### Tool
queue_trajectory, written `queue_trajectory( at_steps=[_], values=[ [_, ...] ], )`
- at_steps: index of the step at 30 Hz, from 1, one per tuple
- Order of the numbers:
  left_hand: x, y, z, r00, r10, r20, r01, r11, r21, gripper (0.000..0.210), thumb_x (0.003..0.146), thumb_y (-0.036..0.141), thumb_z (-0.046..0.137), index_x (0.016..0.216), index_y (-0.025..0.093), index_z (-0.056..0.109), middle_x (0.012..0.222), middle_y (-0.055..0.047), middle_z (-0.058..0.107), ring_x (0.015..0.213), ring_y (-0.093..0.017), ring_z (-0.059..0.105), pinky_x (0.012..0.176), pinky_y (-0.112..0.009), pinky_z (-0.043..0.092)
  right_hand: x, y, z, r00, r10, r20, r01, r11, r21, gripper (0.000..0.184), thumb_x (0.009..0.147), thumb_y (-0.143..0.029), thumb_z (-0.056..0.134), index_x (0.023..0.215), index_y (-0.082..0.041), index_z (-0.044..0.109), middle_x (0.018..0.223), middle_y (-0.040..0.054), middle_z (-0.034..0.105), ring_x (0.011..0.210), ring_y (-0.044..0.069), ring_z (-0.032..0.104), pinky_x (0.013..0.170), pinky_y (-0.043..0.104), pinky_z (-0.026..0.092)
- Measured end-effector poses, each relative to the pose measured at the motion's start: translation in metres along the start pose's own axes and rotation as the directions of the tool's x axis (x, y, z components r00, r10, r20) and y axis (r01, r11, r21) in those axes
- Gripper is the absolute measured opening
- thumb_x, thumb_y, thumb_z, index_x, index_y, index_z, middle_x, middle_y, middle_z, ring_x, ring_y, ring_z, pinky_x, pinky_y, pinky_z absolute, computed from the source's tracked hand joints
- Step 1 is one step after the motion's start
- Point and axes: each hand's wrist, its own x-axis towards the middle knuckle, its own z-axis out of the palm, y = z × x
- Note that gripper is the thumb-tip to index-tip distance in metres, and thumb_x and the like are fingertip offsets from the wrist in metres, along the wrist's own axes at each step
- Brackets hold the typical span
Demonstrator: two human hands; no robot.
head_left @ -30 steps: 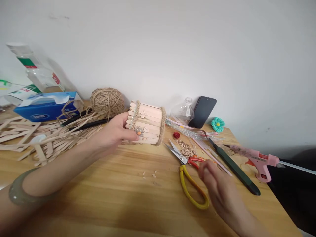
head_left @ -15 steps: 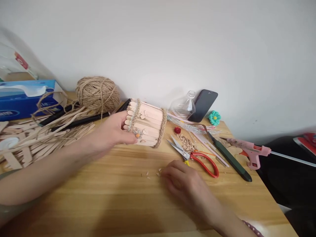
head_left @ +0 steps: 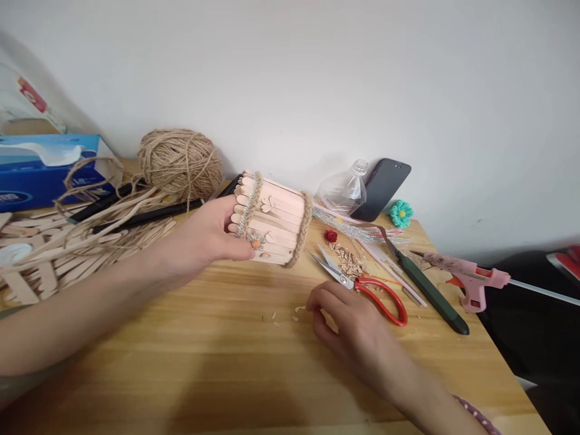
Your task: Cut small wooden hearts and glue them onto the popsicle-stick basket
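My left hand (head_left: 222, 232) is closed on a holder made of craft sticks (head_left: 283, 211), tipped on its side above the table. Braided twine runs around both ends of it, and small wood petals and a grey flower with an orange centre sit on its side. My right hand (head_left: 344, 323) is low over the tabletop, thumb and fingertips brought together beside a few small wood chips (head_left: 296, 313). Whether a chip is between those fingertips is too small to make out. Just beyond that hand lie red-handled scissors (head_left: 380, 296) with their blades apart.
Behind the scissors are wood shavings (head_left: 348, 261), a red rose (head_left: 330, 235), a green-handled knife (head_left: 432, 293) and a pink glue gun (head_left: 469, 275). A phone (head_left: 383, 187) leans near a clear bottle piece (head_left: 347, 190). Twine ball (head_left: 181, 163), loose craft sticks (head_left: 67, 260) and tissue box (head_left: 49, 172) stand left.
My right hand has shifted slightly right, and a gap now shows between its thumb and forefinger behind the fingertips. My left hand still holds the stick holder; the view has moved a little.
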Motion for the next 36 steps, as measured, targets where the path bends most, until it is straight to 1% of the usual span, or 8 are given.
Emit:
queue_trajectory(
  at_steps=[3, 5, 8, 12, 20, 28, 33, 36],
  values=[
    [0.000, 0.001, -0.001, 1.000, 0.016, 0.005, -0.016, 1.000, 0.001, 0.044, 0.056, -0.001, 0.056, 0.099, 0.009, 0.058, 0.092, 0.000, 0.070, 0.068, -0.011, 0.062, 0.065, -0.020, 0.046, 0.001, -0.001, -0.007, 0.996, 0.090, -0.017, -0.087, 0.988, 0.125, 0.021, 0.066, 0.001, 0.043, 0.069, -0.019, 0.047, 0.066, -0.0011, 0.054, 0.059, 0.012, 0.051, 0.053, 0.021, 0.039],
    [0.000, 0.001, -0.001, 1.000, 0.011, 0.000, -0.011, 1.000, 0.005, 0.046, 0.056, -0.001, 0.056, 0.100, 0.009, 0.058, 0.092, -0.001, 0.071, 0.069, -0.012, 0.062, 0.065, -0.021, 0.046, 0.003, -0.003, -0.009, 0.993, 0.116, -0.011, -0.112, 0.976, 0.187, 0.021, 0.065, 0.001, 0.042, 0.066, -0.020, 0.044, 0.063, -0.0025, 0.052, 0.056, 0.011, 0.050, 0.051, 0.020, 0.037],
    [0.001, 0.001, -0.001, 1.000, 0.014, -0.009, -0.014, 1.000, 0.010, 0.046, 0.056, -0.001, 0.057, 0.100, 0.011, 0.059, 0.090, 0.001, 0.071, 0.072, -0.013, 0.063, 0.065, -0.021, 0.046, 0.007, -0.005, -0.007, 1.000, 0.029, 0.002, -0.029, 0.976, 0.216, 0.019, 0.076, -0.002, 0.041, 0.074, -0.018, 0.052, 0.071, 0.0011, 0.056, 0.064, 0.013, 0.053, 0.057, 0.022, 0.042],
    [0.003, -0.001, -0.002, 0.999, 0.032, -0.003, -0.032, 0.999, 0.019, 0.043, 0.055, 0.001, 0.059, 0.095, 0.016, 0.063, 0.084, 0.004, 0.071, 0.074, -0.015, 0.065, 0.064, -0.020, 0.047, 0.017, -0.007, 0.001, 0.976, -0.154, 0.153, 0.128, 0.978, 0.165, 0.019, 0.089, -0.012, 0.041, 0.092, -0.016, 0.059, 0.088, 0.0064, 0.058, 0.080, 0.016, 0.055, 0.071, 0.026, 0.045],
    [0.002, 0.001, 0.000, 1.000, 0.014, -0.018, -0.013, 1.000, 0.028, 0.045, 0.054, 0.003, 0.059, 0.097, 0.016, 0.062, 0.082, 0.002, 0.071, 0.078, -0.019, 0.065, 0.068, -0.024, 0.049, 0.038, -0.006, 0.007, 0.929, -0.170, 0.327, 0.145, 0.984, 0.099, 0.011, 0.084, -0.009, 0.054, 0.084, -0.016, 0.062, 0.087, 0.0041, 0.058, 0.077, 0.014, 0.056, 0.068, 0.022, 0.045],
    [0.002, 0.001, -0.001, 0.998, 0.008, 0.058, -0.004, 0.998, -0.068, 0.050, 0.052, 0.002, 0.058, 0.101, 0.012, 0.059, 0.090, -0.002, 0.071, 0.079, -0.018, 0.064, 0.070, -0.024, 0.047, 0.035, -0.013, 0.008, 0.936, -0.200, 0.288, 0.207, 0.978, 0.005, 0.016, 0.084, -0.002, 0.045, 0.079, -0.014, 0.055, 0.083, 0.0072, 0.059, 0.073, 0.018, 0.054, 0.066, 0.030, 0.046],
    [0.001, 0.001, -0.001, 0.999, -0.019, 0.047, 0.022, 0.998, -0.053, 0.050, 0.052, 0.002, 0.059, 0.101, 0.012, 0.058, 0.086, -0.001, 0.071, 0.075, -0.016, 0.063, 0.067, -0.023, 0.045, 0.022, -0.010, -0.019, 0.974, -0.033, 0.222, -0.022, 0.970, 0.241, 0.015, 0.089, -0.009, 0.041, 0.079, -0.020, 0.047, 0.076, -0.0012, 0.056, 0.065, 0.012, 0.052, 0.058, 0.022, 0.043],
    [0.000, 0.001, 0.000, 0.997, -0.022, 0.069, 0.023, 1.000, -0.016, 0.047, 0.053, 0.002, 0.058, 0.099, 0.013, 0.059, 0.083, 0.000, 0.070, 0.075, -0.016, 0.061, 0.067, -0.023, 0.044, 0.020, -0.006, -0.038, 0.995, 0.037, 0.096, -0.069, 0.931, 0.359, 0.010, 0.088, -0.014, 0.046, 0.085, -0.023, 0.049, 0.076, -0.0035, 0.057, 0.067, 0.011, 0.053, 0.060, 0.021, 0.043]
  ],
)
